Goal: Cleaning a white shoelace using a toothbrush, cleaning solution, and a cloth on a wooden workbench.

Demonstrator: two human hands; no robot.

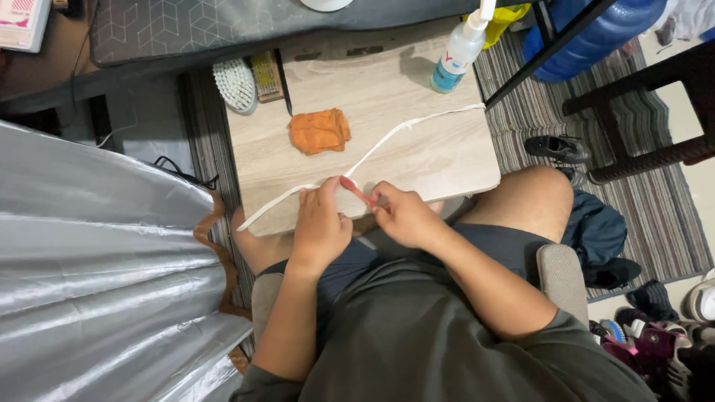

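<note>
A long white shoelace [387, 141] is laid slantwise across a small light wooden table [447, 160], from the far right edge down to the near left corner, where it hangs over the edge. Its near part is pinned to the tabletop under the left hand [320, 223], the fingers pressed flat upon the lace. A slim red brush [357, 192], seemingly a toothbrush, is pinched in the right hand [402, 216], its head set against the lace just between the two hands. The step in hand is judged to be scrubbing the lace, one stretch at a time. For the next move, a fresh length must be drawn beneath the brush while the lace is kept taut. An orange cloth [320, 131] is lying further back, and a spray bottle [458, 50] is stood at the far right corner.
</note>
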